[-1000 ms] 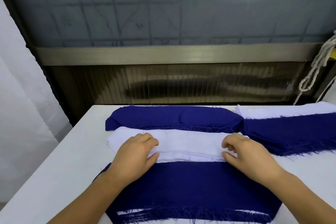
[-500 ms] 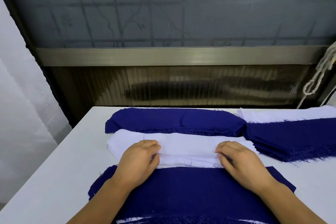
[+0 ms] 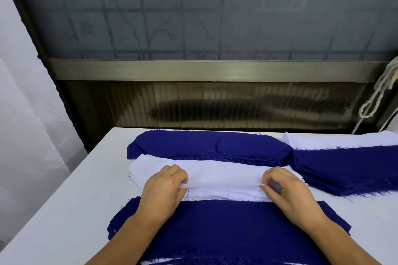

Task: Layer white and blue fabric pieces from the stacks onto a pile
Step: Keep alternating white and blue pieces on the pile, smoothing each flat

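A stack of white fabric pieces [image 3: 221, 171] lies across the middle of the table. My left hand [image 3: 164, 189] pinches the near edge of the top white piece at its left end. My right hand [image 3: 286, 189] pinches the same edge at its right end, and that edge is lifted slightly off the stack. Nearest to me lies the pile [image 3: 232, 224], with a blue piece on top and white edges showing under its near side. Behind the white stack sits a blue stack with rounded ends [image 3: 206, 145].
Another blue stack [image 3: 349, 168] lies at the right, with a white stack [image 3: 344, 141] behind it. The white table [image 3: 64, 211] ends at a dark panel and window at the back. A knotted white rope [image 3: 374, 101] hangs at the right.
Both hands have curled their fingers and taken hold of the near edge of the top white piece, raising it a little. The view has tilted slightly, showing more of the pile.
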The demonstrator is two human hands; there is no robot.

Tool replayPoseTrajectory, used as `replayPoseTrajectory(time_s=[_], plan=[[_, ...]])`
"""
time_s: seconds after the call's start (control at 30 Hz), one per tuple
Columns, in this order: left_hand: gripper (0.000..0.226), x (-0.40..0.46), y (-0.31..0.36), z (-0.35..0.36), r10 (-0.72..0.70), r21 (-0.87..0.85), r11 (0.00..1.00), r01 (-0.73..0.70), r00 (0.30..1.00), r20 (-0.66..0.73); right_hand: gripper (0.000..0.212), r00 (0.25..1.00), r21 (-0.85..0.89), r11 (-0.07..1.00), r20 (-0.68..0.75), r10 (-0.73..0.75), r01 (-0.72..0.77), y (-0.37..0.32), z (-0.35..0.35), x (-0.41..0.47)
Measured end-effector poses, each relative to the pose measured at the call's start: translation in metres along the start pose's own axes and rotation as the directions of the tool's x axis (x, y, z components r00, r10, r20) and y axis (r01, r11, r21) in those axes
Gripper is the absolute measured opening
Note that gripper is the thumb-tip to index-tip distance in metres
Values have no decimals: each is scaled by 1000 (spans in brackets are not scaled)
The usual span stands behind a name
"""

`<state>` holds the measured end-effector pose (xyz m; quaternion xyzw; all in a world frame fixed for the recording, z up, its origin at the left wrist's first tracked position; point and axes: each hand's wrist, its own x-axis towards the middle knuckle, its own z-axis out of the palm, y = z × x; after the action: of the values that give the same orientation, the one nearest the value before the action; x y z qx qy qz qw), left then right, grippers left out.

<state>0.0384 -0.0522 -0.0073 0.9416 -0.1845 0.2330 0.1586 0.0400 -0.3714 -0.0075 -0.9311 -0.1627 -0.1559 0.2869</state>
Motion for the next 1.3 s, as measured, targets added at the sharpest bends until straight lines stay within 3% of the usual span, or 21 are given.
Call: replayPoseTrajectory(time_s=[0.13, 0.37, 0.47, 0.57, 0.7, 0.83, 1.07, 1.2, 1.3], plan=[[12, -4, -5, 3, -76, -90, 993, 72, 996, -41, 17, 999, 133, 990, -14, 50, -48, 1, -2, -4], [12, -3, -12, -8, -34, -8, 999, 33, 984, -176, 24, 982, 115, 989, -155, 106, -88, -2, -7, -5], [24, -6, -11, -21, 12, 13, 1000, -10, 968, -252, 19, 965, 35, 999, -262, 3, 7, -8, -16, -13], [34, -23, -9, -30, 143, 34, 990, -139, 963, -227, 13, 942, -4, 992, -313, -120, 126, -12, -26, -33], [32, -57, -8, -30, 325, 10, 945, -326, 936, -133, 45, 919, -126, 948, -239, -315, 292, -7, -26, -71], [42, -75, -5, -31, 358, 15, 934, -358, 927, -109, 52, 913, -178, 925, -183, -365, 335, -6, -26, -88], [41, -76, -5, -36, 335, 33, 942, -334, 937, -98, 53, 913, -182, 927, -189, -360, 328, -10, -29, -92], [21, -79, -16, -39, 218, -12, 976, -219, 975, -38, 26, 934, -152, 943, -160, -319, 296, -12, -33, -92], [14, -80, -20, -41, 137, -47, 989, -137, 991, -4, 22, 944, -131, 949, -127, -303, 287, -14, -33, -92]])
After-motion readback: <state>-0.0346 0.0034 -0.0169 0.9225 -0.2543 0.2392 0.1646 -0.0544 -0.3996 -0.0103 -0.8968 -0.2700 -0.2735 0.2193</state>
